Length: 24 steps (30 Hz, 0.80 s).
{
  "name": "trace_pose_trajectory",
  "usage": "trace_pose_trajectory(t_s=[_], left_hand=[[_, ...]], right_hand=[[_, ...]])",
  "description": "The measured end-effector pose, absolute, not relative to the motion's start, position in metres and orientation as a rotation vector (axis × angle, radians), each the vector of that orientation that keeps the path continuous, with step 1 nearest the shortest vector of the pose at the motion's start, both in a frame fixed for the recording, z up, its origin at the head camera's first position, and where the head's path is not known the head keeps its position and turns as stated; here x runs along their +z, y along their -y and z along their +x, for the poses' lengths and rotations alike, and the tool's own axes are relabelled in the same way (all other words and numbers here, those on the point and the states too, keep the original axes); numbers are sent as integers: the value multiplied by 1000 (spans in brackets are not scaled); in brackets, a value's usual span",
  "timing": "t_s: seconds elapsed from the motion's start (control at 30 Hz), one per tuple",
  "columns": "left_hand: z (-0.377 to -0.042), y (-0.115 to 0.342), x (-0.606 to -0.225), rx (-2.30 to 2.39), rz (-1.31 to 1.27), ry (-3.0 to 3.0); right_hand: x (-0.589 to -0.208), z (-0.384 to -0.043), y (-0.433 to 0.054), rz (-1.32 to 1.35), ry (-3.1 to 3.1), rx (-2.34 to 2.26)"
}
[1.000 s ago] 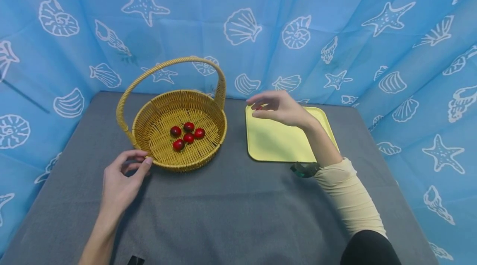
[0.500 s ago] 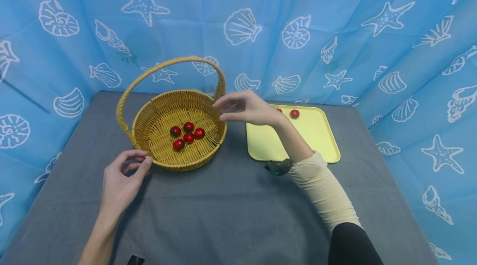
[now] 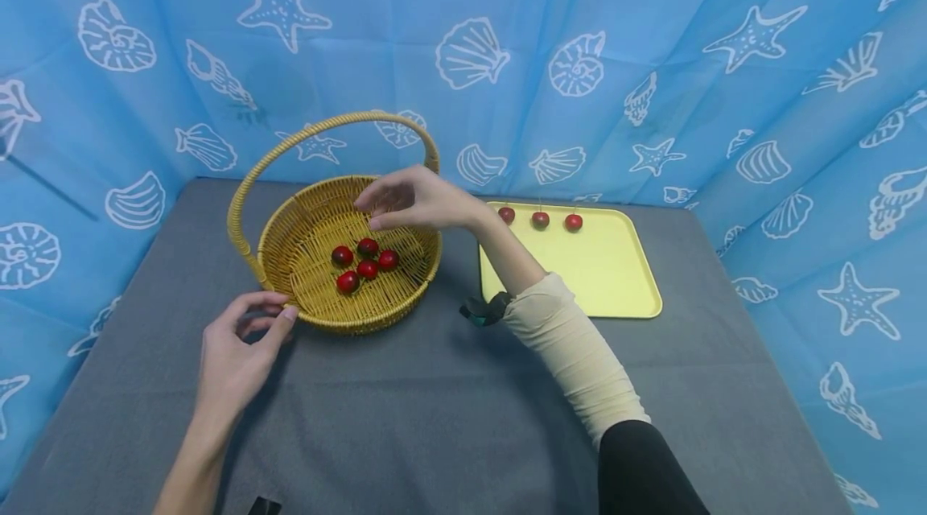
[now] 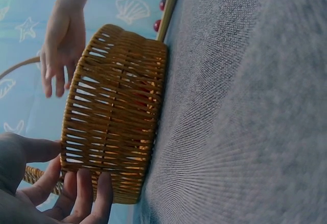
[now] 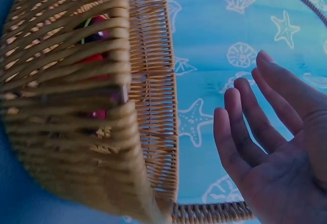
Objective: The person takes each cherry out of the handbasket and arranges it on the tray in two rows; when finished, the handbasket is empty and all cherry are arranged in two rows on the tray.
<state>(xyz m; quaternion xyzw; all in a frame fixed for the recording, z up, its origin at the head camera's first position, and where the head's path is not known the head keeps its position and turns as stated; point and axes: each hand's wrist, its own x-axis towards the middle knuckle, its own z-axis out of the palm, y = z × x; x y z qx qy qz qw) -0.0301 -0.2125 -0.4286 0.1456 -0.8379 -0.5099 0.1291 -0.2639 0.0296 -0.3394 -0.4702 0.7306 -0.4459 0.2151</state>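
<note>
My left hand [image 3: 235, 354] pinches the near left rim of a yellow wicker basket [image 3: 362, 320], thumb at the rim and fingers along the outer wall in the left wrist view. Several dark red cherries [image 3: 367, 268] lie together on the basket's floor. Over the basket, under its arched handle [image 3: 249, 177], my right hand [image 3: 423, 199] hovers above the cherries. The right wrist view shows this hand [image 5: 286, 152] with loosely bent fingers, fingertips apart and nothing between them.
To the right of the basket lies a pale yellow tray [image 3: 579, 273] with three cherries [image 3: 540, 220] in a row along its far edge. A grey cloth [image 3: 434, 418] covers the table. Behind stands a blue curtain [image 3: 521, 113] with shell prints.
My right hand has moved left from over the tray to above the basket, uncovering the three cherries on the tray. My left hand has stayed at the basket's rim.
</note>
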Motion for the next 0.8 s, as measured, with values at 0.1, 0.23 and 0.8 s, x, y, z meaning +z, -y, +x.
trace_pose_trajectory(t_s=[0.1, 0.23, 0.8], left_hand=[[-30, 213, -429, -1478, 421, 2440], [-30, 213, -429, -1473, 434, 2447], [-30, 213, -429, -1485, 399, 2430]], right_hand=[[-341, -269, -18, -1294, -2037, -1210], [-344, -277, -5, -1280, -2038, -1150], [-379, -299, 37, -1055, -1928, -1120]])
